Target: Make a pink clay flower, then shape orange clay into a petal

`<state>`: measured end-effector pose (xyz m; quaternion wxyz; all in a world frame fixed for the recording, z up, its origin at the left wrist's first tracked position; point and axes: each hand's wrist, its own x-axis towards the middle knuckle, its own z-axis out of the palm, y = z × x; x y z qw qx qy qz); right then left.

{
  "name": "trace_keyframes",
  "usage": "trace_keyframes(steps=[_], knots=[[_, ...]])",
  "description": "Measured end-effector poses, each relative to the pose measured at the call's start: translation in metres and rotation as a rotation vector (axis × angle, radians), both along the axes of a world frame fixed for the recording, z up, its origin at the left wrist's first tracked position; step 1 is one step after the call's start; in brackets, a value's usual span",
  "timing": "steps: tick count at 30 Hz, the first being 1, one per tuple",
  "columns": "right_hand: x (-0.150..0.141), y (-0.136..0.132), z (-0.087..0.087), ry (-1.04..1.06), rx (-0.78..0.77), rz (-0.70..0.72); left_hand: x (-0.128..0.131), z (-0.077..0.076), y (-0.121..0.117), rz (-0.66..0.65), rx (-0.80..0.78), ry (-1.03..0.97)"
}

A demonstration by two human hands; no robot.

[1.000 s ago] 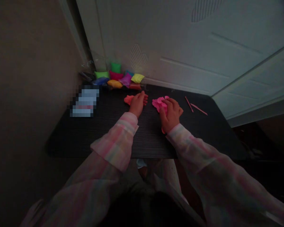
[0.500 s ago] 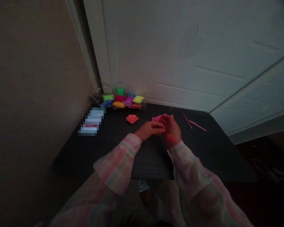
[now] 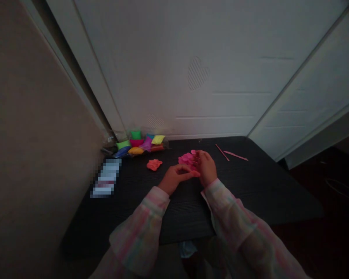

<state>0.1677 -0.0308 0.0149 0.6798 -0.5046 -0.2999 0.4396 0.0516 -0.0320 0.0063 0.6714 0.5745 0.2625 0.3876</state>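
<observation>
My left hand [image 3: 174, 178] pinches a small flat piece of pinkish-red clay [image 3: 195, 173] between thumb and fingertips, close to my right palm. My right hand [image 3: 207, 167] is half curled, its fingers loosely apart, with the palm turned to the left. Just beyond those fingers is a cluster of thin, rounded bright pink clay pieces [image 3: 186, 158]; whether the fingers touch it I cannot tell. Left of both hands, a crumpled lump of orange-red clay [image 3: 154, 165] sits on the black table [image 3: 186, 217].
Several coloured clay packets [image 3: 136, 150] lie in clear plastic at the back left. A blurred-out flat white item [image 3: 107, 178] is in front of them. Two thin pink sticks [image 3: 235, 155] rest at the right. A white panelled surface [image 3: 168, 77] stands behind the table.
The small flat clay piece, on my right palm before, is now between my left fingertips. My right hand has turned and curled more. The view has shifted and tilted.
</observation>
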Motion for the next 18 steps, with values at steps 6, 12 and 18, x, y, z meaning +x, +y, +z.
trace_keyframes(steps=[6,12,18], knots=[[0.031,-0.023,-0.002,-0.184,-0.129,0.27,-0.017,-0.001,0.009,0.086,0.422,0.291],[0.048,-0.045,-0.015,-0.43,-0.085,0.13,-0.037,-0.007,-0.001,-0.151,0.675,0.592],[0.008,-0.037,-0.016,-1.251,0.045,0.213,-0.049,-0.008,-0.001,0.103,0.605,0.638]])
